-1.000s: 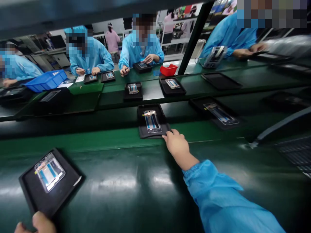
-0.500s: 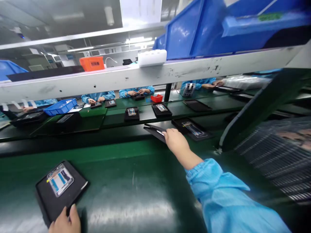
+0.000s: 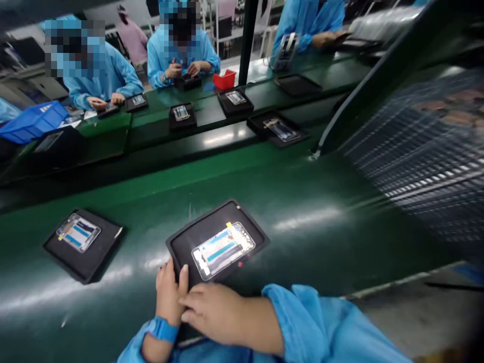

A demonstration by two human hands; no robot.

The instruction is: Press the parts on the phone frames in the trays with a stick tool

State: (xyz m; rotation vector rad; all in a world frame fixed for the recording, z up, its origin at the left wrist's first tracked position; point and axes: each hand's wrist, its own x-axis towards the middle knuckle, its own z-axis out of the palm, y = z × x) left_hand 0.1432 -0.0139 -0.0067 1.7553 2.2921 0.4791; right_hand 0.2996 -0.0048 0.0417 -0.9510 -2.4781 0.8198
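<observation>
Two black trays lie on the green counter (image 3: 124, 312) close to the person: the near tray (image 3: 183, 244), straight ahead, and the left tray (image 3: 81, 262), well apart from it. Each carries one phone frame, the near frame (image 3: 221, 252) and the left frame (image 3: 78, 232), both showing two blue strips and one yellow tab. Across the line, four more trays with frames can be counted: the first far tray (image 3: 259, 122), near the slanted beam (image 3: 351, 103); the second far tray (image 3: 227, 105), just below one red bin (image 3: 224, 79); the third far tray (image 3: 174, 123); and the fourth far tray (image 3: 131, 106). There is one blue bin (image 3: 34, 122). Three co-workers in blue (image 3: 155, 55) sit opposite, their hands partly covering what they handle; the rightmost is cut off at the top. The ribbed stack (image 3: 427, 156) on the right is blurred, and the contents of the dark box (image 3: 62, 148) are hard to make out. The near tray's closest corner is hidden by both hands. The left hand (image 3: 171, 297) is partly open, thumb apart from the fingers, at that corner; the right hand (image 3: 219, 310) reaches across with bent fingers against it. Whether either grips the tray cannot be told
</observation>
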